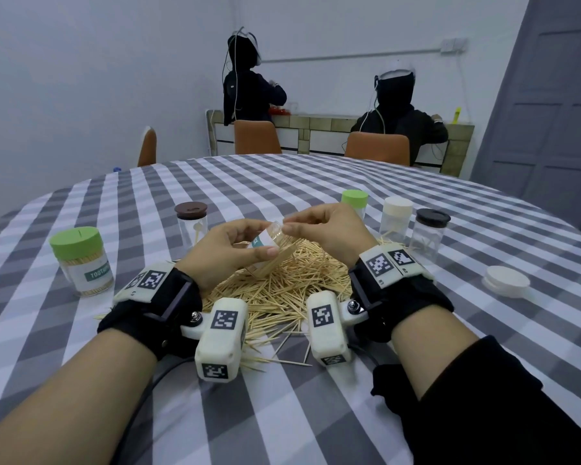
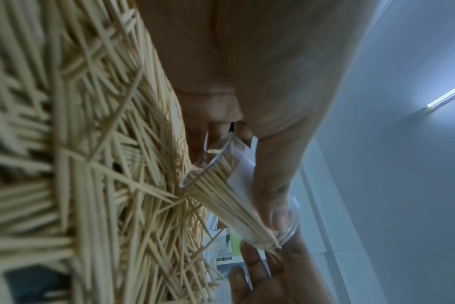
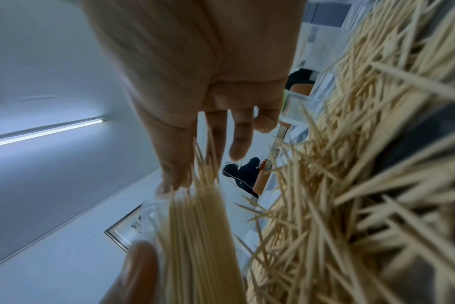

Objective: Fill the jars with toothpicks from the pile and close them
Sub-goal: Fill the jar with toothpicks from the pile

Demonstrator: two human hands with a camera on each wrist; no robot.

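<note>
the left hand (image 1: 227, 245) grips the tilted jar (image 1: 265, 245), mouth toward the right hand (image 1: 329, 229). right fingers (image 1: 291, 228) pinch at its rim, toothpicks (image 2: 221, 191) lying along the jar's axis.

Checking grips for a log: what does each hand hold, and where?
Left hand grips the clear jar round its body; right hand pinches toothpicks at the jar's mouth.

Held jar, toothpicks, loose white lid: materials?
Jar: clear, glossy, probably plastic, though glass is possible; toothpicks show through its wall. Toothpicks: pale matte wood or bamboo, pointed tips. Lid: opaque white, smooth, likely plastic.
</note>
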